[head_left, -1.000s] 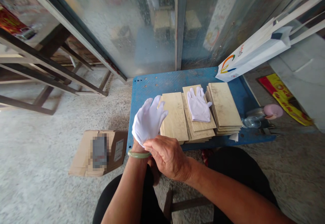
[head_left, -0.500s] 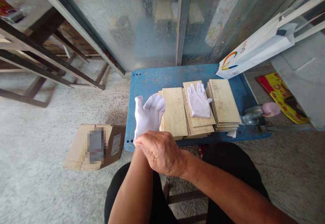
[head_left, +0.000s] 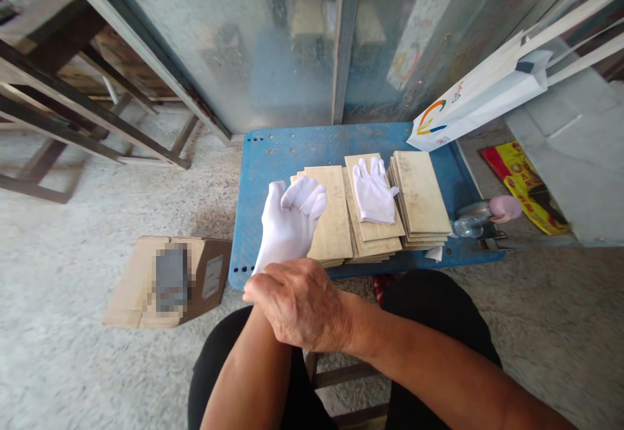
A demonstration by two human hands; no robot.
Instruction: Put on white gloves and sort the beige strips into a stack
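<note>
A white glove [head_left: 283, 238] covers my left hand [head_left: 295, 215], palm up with the fingers loosely curled and apart, holding nothing. My bare right hand [head_left: 305, 303] is closed at the left wrist, pinching the glove's cuff, which its fingers mostly hide. A second white glove [head_left: 374, 189] lies flat on the middle stack of thin wooden boards [head_left: 380, 247]. To its left is another stack of boards [head_left: 331, 212], partly behind my gloved hand. The right stack of boards [head_left: 422, 193] stands taller.
The boards rest on a blue table [head_left: 273, 157] before a glass-panelled door [head_left: 292, 60]. At the table's right are a white paper bag [head_left: 478, 102], a clear glass [head_left: 468, 227] and a pink-topped bottle [head_left: 504, 207]. A cardboard box [head_left: 209, 293] sits on the floor at left.
The glove sits further down over my left hand, with its cuff pulled toward the forearm by my right hand. My left fingers are more curled. The whole view has shifted slightly.
</note>
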